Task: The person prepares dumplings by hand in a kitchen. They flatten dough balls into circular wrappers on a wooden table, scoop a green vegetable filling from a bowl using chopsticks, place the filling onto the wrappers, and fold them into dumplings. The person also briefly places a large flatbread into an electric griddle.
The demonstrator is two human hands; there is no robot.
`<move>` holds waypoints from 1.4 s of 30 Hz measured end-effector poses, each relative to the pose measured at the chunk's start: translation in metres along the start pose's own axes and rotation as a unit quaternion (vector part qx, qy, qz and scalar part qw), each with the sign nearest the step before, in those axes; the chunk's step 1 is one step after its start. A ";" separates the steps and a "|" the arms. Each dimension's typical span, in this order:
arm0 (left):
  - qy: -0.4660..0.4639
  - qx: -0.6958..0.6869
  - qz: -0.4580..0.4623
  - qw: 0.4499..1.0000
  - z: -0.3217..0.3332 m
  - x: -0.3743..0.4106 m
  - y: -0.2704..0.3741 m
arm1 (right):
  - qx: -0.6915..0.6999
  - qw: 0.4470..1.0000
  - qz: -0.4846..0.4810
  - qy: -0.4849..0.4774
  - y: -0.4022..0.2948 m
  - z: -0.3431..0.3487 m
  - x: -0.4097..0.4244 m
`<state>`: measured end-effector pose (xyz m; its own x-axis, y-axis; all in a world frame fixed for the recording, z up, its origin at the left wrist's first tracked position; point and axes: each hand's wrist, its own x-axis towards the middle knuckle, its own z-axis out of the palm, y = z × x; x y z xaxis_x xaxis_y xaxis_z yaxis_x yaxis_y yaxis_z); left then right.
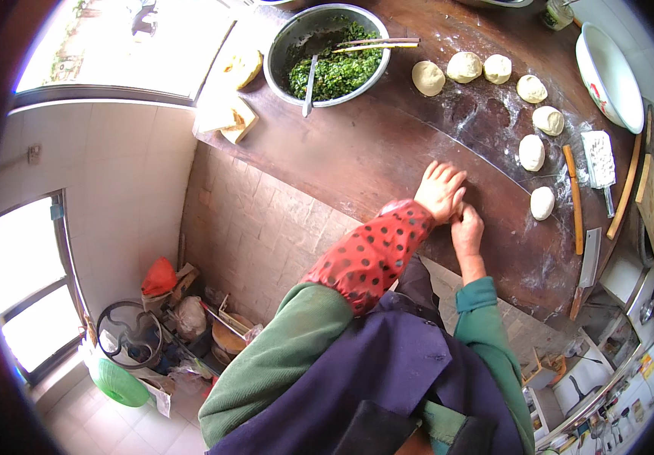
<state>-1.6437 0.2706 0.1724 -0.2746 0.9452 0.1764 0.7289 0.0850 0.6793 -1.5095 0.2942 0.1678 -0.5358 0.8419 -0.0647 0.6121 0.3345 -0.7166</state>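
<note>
My left hand (439, 190), its forearm in a red polka-dot oversleeve, is held palm down at the near part of the brown wooden table (355, 145). Its fingers are slightly spread, and I cannot see under the palm. Touching it by the thumb is my right hand (467, 230), fingers curled; whether they pinch anything is hidden. Just right of my hands rests a dough ball (542, 203). Several more, including another dough ball (532, 152), curve away towards the back on the floured surface.
Farther left stands a metal bowl (270, 62) of chopped greens with chopsticks (381, 45) and a metal utensil (310, 85). On the right lie a rolling pin (574, 199), a floured flat blade (599, 159), a cleaver (590, 259) and a white basin (608, 79).
</note>
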 end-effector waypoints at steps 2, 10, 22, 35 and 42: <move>0.052 0.053 -0.042 0.996 0.000 0.019 0.001 | -0.087 0.995 -0.050 0.010 -0.007 -0.004 0.019; -0.042 0.011 0.044 0.998 -0.023 -0.033 -0.022 | -0.007 0.991 -0.134 0.004 -0.026 0.013 0.000; -0.140 -0.059 0.060 0.986 0.002 -0.058 0.007 | 0.008 0.994 0.103 0.030 -0.022 -0.006 -0.063; -0.144 -0.032 0.070 0.987 -0.013 -0.043 -0.002 | -0.033 0.995 -0.034 0.090 -0.037 -0.004 -0.039; -0.083 0.023 0.052 0.995 -0.020 0.020 -0.004 | -0.091 0.987 -0.090 0.101 -0.043 -0.010 0.002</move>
<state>-1.6642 0.2828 0.1875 -0.0911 0.9884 0.1212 0.7774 -0.0055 0.6289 -1.5313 0.2861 0.2049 -0.5292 0.8232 0.2056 0.6220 0.5412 -0.5659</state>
